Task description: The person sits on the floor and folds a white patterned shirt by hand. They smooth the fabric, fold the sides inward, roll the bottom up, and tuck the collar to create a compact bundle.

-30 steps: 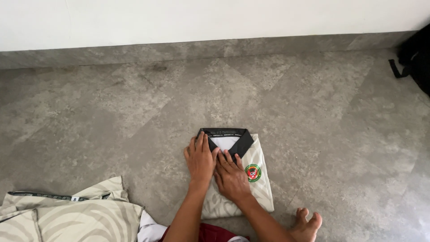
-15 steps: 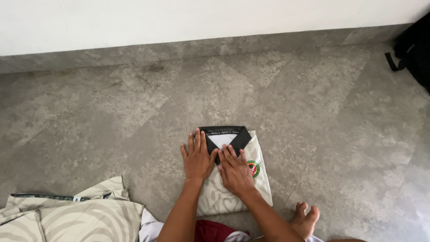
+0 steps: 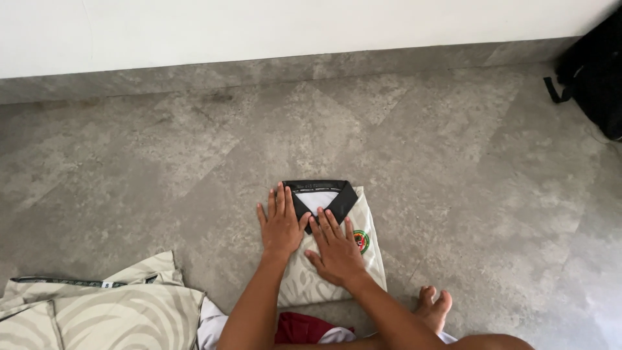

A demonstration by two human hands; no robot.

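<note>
Left hand (image 3: 280, 225), right hand (image 3: 335, 251) — both flat, fingers spread — pressing folded shirt (image 3: 337, 272).

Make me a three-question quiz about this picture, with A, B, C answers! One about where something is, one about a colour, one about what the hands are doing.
1. Where does the black bag sit?
A. by the wall at the upper right
B. beside the bare foot
C. on the folded shirt

2. What colour is the collar of the folded shirt?
A. red
B. black
C. yellow

3. How are the left hand and right hand placed?
A. lifted in the air
B. gripping the bag
C. pressed flat on the shirt

Answers:
1 A, the bag is at the frame's top right corner, against the wall.
2 B, the V-shaped collar is black against pale cloth.
3 C, both palms lie spread on the shirt, fingers open.
</note>
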